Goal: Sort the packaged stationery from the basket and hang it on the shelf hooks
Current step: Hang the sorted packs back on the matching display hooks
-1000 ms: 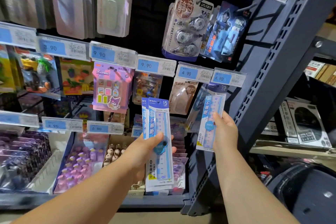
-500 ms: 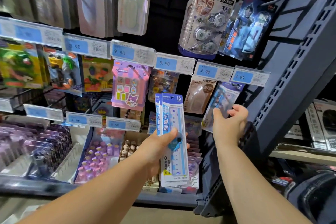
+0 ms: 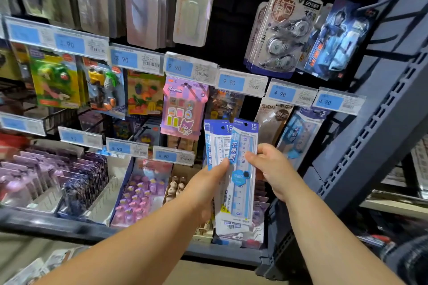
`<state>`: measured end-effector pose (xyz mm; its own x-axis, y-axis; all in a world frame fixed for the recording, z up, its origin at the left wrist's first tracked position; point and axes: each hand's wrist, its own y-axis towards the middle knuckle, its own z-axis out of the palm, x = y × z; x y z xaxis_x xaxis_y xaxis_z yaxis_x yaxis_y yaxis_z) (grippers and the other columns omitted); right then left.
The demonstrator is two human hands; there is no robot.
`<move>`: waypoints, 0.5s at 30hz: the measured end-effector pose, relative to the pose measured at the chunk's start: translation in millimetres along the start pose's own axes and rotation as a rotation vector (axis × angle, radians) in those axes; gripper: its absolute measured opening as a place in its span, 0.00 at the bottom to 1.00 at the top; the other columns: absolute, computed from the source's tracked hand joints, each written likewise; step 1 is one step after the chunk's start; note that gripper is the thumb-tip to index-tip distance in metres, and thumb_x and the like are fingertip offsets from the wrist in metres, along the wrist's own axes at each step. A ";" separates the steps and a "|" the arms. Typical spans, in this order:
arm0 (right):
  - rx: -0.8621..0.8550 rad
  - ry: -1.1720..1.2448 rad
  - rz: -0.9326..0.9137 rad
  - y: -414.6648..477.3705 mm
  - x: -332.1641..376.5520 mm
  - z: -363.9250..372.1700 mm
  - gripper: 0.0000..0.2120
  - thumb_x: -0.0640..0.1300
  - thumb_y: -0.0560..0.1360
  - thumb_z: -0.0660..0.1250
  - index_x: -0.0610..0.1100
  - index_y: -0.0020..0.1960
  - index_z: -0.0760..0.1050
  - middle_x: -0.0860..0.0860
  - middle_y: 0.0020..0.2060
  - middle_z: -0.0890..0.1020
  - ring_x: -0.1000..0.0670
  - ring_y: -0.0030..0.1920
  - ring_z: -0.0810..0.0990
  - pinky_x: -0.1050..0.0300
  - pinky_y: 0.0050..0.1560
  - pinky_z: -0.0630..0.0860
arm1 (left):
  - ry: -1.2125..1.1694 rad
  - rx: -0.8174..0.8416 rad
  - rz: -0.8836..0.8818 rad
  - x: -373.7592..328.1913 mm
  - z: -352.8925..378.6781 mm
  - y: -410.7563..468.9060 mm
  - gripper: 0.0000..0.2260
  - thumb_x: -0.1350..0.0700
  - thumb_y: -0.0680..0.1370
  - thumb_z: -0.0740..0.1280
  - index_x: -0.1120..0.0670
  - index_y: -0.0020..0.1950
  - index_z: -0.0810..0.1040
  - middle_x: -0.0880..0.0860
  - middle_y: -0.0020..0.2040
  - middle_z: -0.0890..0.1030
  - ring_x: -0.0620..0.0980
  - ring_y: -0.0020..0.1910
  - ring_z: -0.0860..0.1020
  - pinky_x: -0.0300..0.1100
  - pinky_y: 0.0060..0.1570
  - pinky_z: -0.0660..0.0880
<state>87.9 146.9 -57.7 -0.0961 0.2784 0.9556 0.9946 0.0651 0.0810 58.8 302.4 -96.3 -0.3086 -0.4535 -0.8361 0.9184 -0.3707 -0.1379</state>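
- shelf (image 3: 370, 146): blue-grey slotted upright at right, with hooks of carded goods beside it.
- hung ruler packs (image 3: 298, 136): same blue-white item, hanging under the rightmost price tag (image 3: 338, 102). Probably the target hook.
- held ruler packs (image 3: 216, 143): fanned and upright; the left hand (image 3: 203, 190) grips them low, thumb across the front.
- front ruler pack (image 3: 242, 176): right hand (image 3: 275, 169) fingers pinch its right edge at mid-height. Judged light, flat and stiffish, with slick film, so packs may slide apart.
- hang hole (image 3: 246, 124): in the header; best held just below it to steer onto the hook.
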 end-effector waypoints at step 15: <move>-0.032 0.157 -0.015 -13.6 -5.9 -23.4 0.04 0.41 0.80 0.61 0.44 0.51 0.75 0.51 0.42 0.85 0.55 0.42 0.83 0.61 0.39 0.77 | -0.010 -0.047 -0.055 7.2 11.0 6.1 0.15 0.46 0.82 0.59 0.50 0.65 0.75 0.57 0.56 0.84 0.58 0.55 0.82 0.55 0.50 0.79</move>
<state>75.9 121.9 -57.9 -0.1063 0.1242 0.9865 0.9941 0.0369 0.1025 59.4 288.0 -97.3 -0.3606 -0.4415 -0.8216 0.9107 -0.3568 -0.2080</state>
